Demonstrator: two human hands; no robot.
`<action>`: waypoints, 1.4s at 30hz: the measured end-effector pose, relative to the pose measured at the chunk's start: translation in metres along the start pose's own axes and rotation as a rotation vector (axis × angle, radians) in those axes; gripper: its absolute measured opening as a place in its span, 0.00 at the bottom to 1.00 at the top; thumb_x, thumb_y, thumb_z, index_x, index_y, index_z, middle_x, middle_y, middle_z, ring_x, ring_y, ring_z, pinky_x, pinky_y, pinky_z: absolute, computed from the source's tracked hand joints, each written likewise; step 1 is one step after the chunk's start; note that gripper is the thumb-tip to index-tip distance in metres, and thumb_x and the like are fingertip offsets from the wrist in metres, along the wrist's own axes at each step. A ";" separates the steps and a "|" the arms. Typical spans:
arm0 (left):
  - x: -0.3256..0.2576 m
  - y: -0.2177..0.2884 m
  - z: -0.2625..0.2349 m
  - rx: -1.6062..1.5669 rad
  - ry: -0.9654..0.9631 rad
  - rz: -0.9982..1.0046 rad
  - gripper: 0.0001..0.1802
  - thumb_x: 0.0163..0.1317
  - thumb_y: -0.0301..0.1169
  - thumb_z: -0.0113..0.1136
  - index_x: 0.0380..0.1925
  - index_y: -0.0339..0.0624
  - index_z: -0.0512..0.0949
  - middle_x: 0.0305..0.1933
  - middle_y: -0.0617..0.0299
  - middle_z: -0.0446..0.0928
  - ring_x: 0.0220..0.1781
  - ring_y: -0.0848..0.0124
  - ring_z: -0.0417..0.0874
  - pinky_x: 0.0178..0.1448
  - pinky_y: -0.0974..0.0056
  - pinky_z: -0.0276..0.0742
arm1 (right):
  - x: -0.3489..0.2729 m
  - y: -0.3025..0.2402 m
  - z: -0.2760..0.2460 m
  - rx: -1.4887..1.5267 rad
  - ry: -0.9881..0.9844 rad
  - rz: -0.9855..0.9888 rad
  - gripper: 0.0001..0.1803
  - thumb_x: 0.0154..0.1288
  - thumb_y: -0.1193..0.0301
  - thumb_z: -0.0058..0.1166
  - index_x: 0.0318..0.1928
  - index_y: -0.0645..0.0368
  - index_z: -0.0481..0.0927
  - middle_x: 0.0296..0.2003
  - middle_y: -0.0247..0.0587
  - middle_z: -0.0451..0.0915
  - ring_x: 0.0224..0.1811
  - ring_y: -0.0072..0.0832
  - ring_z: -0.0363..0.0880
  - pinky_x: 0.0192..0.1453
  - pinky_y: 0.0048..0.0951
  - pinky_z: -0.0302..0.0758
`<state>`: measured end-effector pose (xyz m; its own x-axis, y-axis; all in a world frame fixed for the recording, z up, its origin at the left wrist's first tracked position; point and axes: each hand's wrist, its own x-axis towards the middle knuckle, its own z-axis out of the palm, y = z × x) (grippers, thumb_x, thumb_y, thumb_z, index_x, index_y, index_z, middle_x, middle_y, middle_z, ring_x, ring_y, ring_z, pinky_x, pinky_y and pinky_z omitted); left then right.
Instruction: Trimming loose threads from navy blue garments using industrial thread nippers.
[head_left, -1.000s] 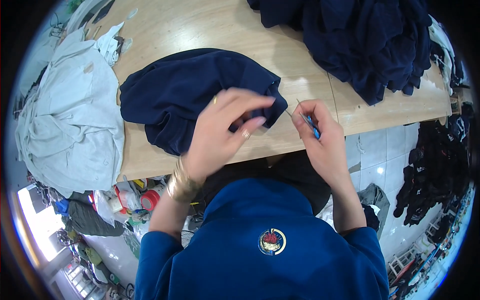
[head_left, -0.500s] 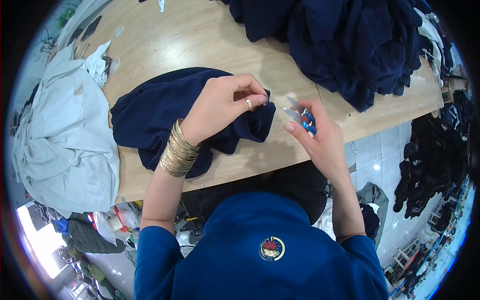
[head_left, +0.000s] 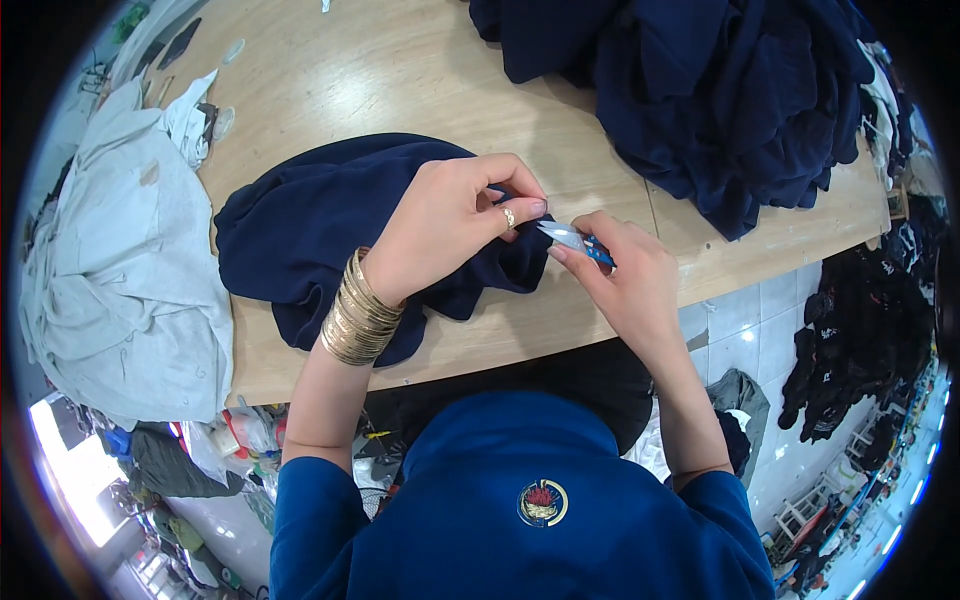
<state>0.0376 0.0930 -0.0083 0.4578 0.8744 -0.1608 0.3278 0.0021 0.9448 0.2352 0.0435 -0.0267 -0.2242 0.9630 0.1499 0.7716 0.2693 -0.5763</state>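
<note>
A dark navy garment (head_left: 300, 215) lies bunched on the wooden table in front of me. My left hand (head_left: 455, 220), with a ring and a stack of gold bangles on its wrist, pinches the garment's right edge between thumb and finger. In my right hand (head_left: 635, 285) are small thread snips (head_left: 575, 238) with blue handles. Their blades point left, close together, and their tips are right by the pinched edge and my left fingertips. Whether the tips touch cloth or a thread is too fine to tell.
A large heap of navy garments (head_left: 730, 100) covers the table's far right. Pale grey cloth (head_left: 130, 270) hangs over its left end. The table (head_left: 400, 70) ends just before my body. Dark garments (head_left: 860, 340) lie on the tiled floor (head_left: 740, 325) at right.
My right hand has brought the snips left to the garment's edge, and their blades have closed together. My left hand keeps its pinch, shifted slightly to the right.
</note>
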 end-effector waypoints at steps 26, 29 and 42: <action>0.005 -0.003 -0.002 0.045 -0.043 0.018 0.08 0.60 0.28 0.59 0.35 0.34 0.79 0.30 0.61 0.80 0.30 0.79 0.80 0.35 0.74 0.78 | 0.017 -0.004 -0.005 -0.028 -0.060 -0.089 0.13 0.53 0.59 0.61 0.28 0.55 0.77 0.19 0.37 0.76 0.23 0.33 0.75 0.28 0.32 0.69; 0.006 -0.001 -0.004 0.058 -0.042 0.019 0.08 0.60 0.28 0.59 0.35 0.34 0.78 0.30 0.61 0.80 0.30 0.79 0.80 0.35 0.74 0.78 | 0.021 -0.003 -0.007 -0.060 -0.080 -0.124 0.13 0.53 0.59 0.61 0.28 0.55 0.77 0.20 0.37 0.76 0.23 0.34 0.75 0.28 0.32 0.69; -0.092 0.045 0.005 -0.211 -0.298 0.297 0.14 0.66 0.39 0.51 0.42 0.42 0.78 0.49 0.54 0.76 0.51 0.63 0.76 0.52 0.60 0.71 | -0.012 0.046 -0.026 0.164 0.029 0.287 0.10 0.54 0.71 0.61 0.32 0.63 0.76 0.23 0.40 0.75 0.25 0.23 0.71 0.32 0.24 0.68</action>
<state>0.0143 0.0101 0.0479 0.7336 0.6749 0.0798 -0.0148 -0.1015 0.9947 0.2891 0.0443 -0.0344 0.0074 0.9998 -0.0157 0.6941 -0.0165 -0.7197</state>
